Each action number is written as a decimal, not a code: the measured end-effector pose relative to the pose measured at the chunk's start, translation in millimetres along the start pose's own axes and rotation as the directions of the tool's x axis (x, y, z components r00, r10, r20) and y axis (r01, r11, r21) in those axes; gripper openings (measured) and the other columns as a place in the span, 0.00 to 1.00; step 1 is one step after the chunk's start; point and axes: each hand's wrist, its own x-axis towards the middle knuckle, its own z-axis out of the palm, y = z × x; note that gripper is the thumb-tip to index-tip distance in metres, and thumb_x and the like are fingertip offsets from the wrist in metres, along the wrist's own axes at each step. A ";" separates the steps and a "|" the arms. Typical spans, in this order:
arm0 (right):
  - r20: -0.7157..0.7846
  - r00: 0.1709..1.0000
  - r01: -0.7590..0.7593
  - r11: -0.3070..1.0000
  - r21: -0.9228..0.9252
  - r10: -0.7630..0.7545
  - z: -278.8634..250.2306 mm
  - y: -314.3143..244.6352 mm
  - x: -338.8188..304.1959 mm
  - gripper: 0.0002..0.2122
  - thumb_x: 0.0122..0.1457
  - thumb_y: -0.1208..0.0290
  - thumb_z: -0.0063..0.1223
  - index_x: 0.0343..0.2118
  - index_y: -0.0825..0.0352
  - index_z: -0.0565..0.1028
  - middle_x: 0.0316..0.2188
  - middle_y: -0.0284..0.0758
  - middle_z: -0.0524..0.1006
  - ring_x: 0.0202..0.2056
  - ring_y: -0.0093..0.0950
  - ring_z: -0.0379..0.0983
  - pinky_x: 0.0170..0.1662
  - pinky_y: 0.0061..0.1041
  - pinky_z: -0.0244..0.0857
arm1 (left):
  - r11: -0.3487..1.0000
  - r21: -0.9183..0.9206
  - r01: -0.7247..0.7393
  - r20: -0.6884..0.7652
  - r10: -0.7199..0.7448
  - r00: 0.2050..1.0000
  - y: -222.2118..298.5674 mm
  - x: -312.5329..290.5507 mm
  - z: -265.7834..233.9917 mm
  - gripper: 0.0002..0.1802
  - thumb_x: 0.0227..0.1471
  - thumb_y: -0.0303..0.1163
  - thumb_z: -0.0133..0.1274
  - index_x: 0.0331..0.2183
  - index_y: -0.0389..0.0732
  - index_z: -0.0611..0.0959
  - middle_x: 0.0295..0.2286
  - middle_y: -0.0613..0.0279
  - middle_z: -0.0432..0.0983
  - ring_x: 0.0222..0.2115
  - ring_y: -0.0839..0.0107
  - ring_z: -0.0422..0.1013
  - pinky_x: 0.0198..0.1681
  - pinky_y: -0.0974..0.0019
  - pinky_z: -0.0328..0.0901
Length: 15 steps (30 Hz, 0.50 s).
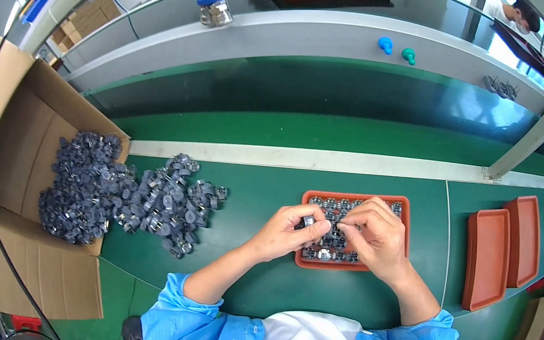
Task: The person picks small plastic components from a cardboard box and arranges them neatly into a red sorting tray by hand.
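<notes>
My left hand (283, 234) is closed round a small dark grey part with a light metallic face (308, 222), its thumb and fingers pressed on it. Close beside it, my right hand (380, 243) has thumb and forefinger pinched together; whatever lies between the tips is too small to make out. Both hands hover over an orange-brown plastic tray (408, 227). Rows of small dark parts with silvery metal (330, 203) fill much of the tray, though my hands cover some of them. One shinier silver piece (324, 254) shows near the tray's front edge.
Left of the tray lies a heap of loose dark grey parts (171, 200), spilling from a tipped cardboard box (30, 124). Two orange-brown trays (488, 261) (525, 242) sit at the right. Blue and green pegs (386, 45) (409, 56) are on the ledge beyond; another person (513, 15) is at the far right.
</notes>
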 end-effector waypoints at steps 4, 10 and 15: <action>-0.090 0.995 -0.034 0.999 0.041 0.037 0.8 5.9 8.5 0.08 0.52 0.83 0.71 0.31 0.69 0.80 0.30 0.38 0.82 0.33 0.33 0.79 0.35 0.31 0.73 | 0.998 -0.061 -0.030 0.016 0.031 0.999 10.2 14.8 -10.1 0.15 0.71 0.40 0.56 0.34 0.41 0.81 0.27 0.68 0.76 0.25 0.82 0.69 0.22 0.76 0.60; -0.172 0.971 -0.145 0.982 0.121 0.165 -4.9 5.2 18.7 0.05 0.57 0.82 0.69 0.31 0.71 0.81 0.30 0.36 0.81 0.32 0.26 0.79 0.33 0.24 0.73 | 0.995 0.016 -0.094 0.005 0.094 0.996 28.3 36.8 -10.5 0.16 0.71 0.42 0.55 0.34 0.41 0.83 0.25 0.68 0.77 0.22 0.84 0.70 0.22 0.76 0.61; -0.203 0.951 -0.196 0.961 0.194 0.235 -9.0 13.2 15.7 0.04 0.58 0.82 0.68 0.31 0.71 0.81 0.30 0.36 0.81 0.32 0.26 0.79 0.33 0.22 0.73 | 0.998 0.020 -0.062 0.013 0.062 0.998 29.9 58.1 -10.2 0.12 0.71 0.35 0.52 0.34 0.40 0.82 0.25 0.68 0.76 0.22 0.82 0.69 0.21 0.76 0.59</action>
